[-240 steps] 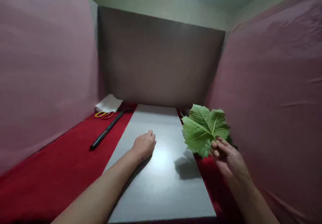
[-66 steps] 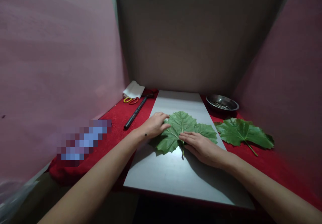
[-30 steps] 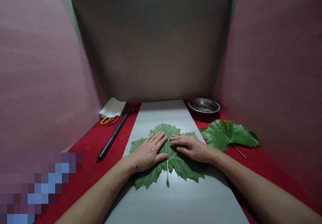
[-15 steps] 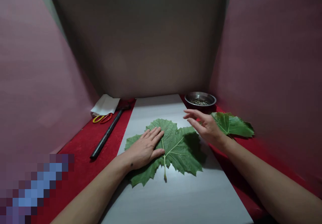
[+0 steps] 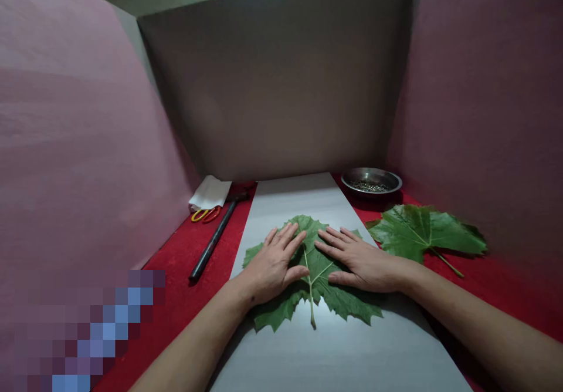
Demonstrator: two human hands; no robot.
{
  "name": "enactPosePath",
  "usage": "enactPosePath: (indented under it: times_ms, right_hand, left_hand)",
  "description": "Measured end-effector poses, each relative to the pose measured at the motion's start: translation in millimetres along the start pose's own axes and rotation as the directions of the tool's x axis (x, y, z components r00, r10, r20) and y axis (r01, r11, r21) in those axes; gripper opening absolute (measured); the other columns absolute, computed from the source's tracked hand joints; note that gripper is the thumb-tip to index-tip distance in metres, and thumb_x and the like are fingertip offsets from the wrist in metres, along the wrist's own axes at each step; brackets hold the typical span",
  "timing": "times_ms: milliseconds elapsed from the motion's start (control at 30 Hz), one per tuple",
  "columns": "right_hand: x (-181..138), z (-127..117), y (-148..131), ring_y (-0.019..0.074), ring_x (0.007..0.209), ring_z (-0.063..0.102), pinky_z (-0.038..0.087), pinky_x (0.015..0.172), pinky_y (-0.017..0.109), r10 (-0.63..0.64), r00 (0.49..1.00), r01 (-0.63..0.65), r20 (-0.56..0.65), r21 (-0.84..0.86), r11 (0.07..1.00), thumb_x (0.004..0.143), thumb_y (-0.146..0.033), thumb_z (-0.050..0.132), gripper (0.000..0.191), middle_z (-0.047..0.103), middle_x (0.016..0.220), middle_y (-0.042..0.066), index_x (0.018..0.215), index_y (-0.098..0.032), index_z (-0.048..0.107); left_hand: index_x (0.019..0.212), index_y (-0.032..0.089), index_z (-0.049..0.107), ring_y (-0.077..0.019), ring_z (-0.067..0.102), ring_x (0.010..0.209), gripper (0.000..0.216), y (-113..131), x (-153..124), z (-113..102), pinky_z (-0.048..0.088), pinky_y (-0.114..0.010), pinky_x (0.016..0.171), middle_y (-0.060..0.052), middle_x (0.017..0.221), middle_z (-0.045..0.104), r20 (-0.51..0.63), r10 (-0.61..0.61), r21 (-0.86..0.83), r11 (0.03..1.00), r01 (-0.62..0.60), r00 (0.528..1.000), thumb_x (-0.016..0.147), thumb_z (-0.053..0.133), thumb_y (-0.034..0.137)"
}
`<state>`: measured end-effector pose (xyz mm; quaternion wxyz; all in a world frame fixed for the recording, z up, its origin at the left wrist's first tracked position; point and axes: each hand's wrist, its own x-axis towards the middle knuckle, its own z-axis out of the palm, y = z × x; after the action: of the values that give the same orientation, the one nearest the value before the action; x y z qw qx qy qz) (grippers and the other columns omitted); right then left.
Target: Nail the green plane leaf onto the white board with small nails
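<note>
A large green leaf with toothed edges lies flat on a long white board, its short stem pointing toward me. My left hand rests on the leaf's left half, palm down and fingers spread. On the right half lies my right hand, also flat with its fingers apart. The thumbs point toward each other on either side of the leaf's central vein. Parts of both leaf halves are hidden beneath my hands.
Right of the board are a second green leaf and a metal bowl of small metal pieces, perhaps nails. On the left lie a hammer, red-and-yellow handled scissors and a white cloth or paper. Red cloth covers the table; walls surround it.
My right hand has come down from above the board onto the leaf's right half. My left hand stays on the leaf. The whole view has shifted, with things appearing farther right.
</note>
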<state>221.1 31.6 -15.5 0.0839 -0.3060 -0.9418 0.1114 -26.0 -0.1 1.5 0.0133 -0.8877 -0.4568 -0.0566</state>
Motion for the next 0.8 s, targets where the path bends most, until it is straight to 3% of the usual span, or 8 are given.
enactPosePath:
  times_ms: [100, 300, 433, 533, 667, 800]
  right_hand:
    - [0.2, -1.8, -0.9, 0.0307, 0.139, 0.005, 0.008, 0.112, 0.05, 0.012, 1.0, -0.013, 0.016, 0.014, 1.0, 0.085, -0.065, 0.037, 0.075, 0.008, 0.152, 0.005, 0.145, -0.025, 0.02]
    - [-0.4, -2.1, -2.1, 0.0309, 0.138, 0.01, 0.011, 0.112, 0.05, 0.002, 1.0, -0.001, -0.018, 0.022, 1.0, 0.084, -0.065, 0.039, 0.074, 0.013, 0.151, 0.005, 0.145, -0.026, 0.021]
    - [-1.3, -2.3, 0.4, 0.0306, 0.137, 0.016, 0.014, 0.112, 0.051, -0.031, 0.995, 0.031, -0.09, -0.008, 1.0, 0.083, -0.063, 0.043, 0.074, 0.018, 0.151, 0.007, 0.144, -0.026, 0.024]
    - [-1.3, -5.1, -0.6, 0.0291, 0.137, 0.018, 0.015, 0.112, 0.051, -0.059, 0.976, 0.049, -0.21, -0.05, 0.998, 0.085, -0.058, 0.045, 0.072, 0.02, 0.151, 0.008, 0.145, -0.024, 0.025]
    - [-1.4, -10.3, -7.0, 0.0272, 0.136, 0.021, 0.022, 0.11, 0.05, -0.075, 0.903, 0.059, -0.424, -0.051, 0.997, 0.086, -0.048, 0.049, 0.076, 0.025, 0.148, 0.011, 0.147, -0.02, 0.014]
    - [-2.0, -14.2, -11.7, 0.0282, 0.134, 0.025, 0.028, 0.108, 0.05, -0.041, 0.733, 0.023, -0.679, -0.035, 0.999, 0.086, -0.035, 0.051, 0.077, 0.027, 0.147, 0.011, 0.147, -0.02, 0.007]
  left_hand:
    - [0.145, 0.023, 0.021, -0.0237, 0.006, 0.14, 0.067, 2.2, -0.9, -3.0, 0.009, -0.045, 0.113, -0.01, 0.153, 0.012, -0.066, 0.007, 0.012, 1.0, -0.007, 0.998, 0.09, 0.034, 0.059]
    - [0.145, 0.022, 0.021, -0.0238, 0.008, 0.14, 0.072, 5.4, -3.2, -2.3, 0.013, -0.043, 0.112, -0.01, 0.152, 0.013, 0.162, 0.053, -0.035, 0.998, -0.048, 0.985, 0.088, 0.027, 0.065]
    - [0.145, 0.021, 0.019, -0.0227, 0.005, 0.14, 0.074, 6.1, -4.0, -2.4, 0.011, -0.042, 0.112, -0.009, 0.152, 0.01, 0.171, 0.047, -0.039, 0.998, -0.041, 0.984, 0.087, 0.024, 0.067]
    - [0.146, 0.02, 0.018, -0.0229, 0.005, 0.14, 0.076, 7.0, -5.1, -3.0, 0.01, -0.041, 0.113, -0.009, 0.153, 0.01, 0.164, 0.045, -0.048, 0.998, -0.038, 0.985, 0.087, 0.024, 0.067]
    - [0.145, 0.017, 0.019, -0.0239, 0.007, 0.14, 0.078, 8.3, -6.5, -3.8, 0.01, -0.041, 0.113, -0.01, 0.152, 0.013, 0.158, 0.04, -0.07, 0.997, -0.029, 0.987, 0.086, 0.028, 0.067]
    - [0.146, 0.018, 0.017, -0.0242, 0.008, 0.14, 0.078, 8.2, -7.4, -4.1, 0.01, -0.042, 0.113, -0.01, 0.152, 0.013, 0.143, 0.048, -0.107, 0.994, -0.033, 0.989, 0.086, 0.029, 0.066]
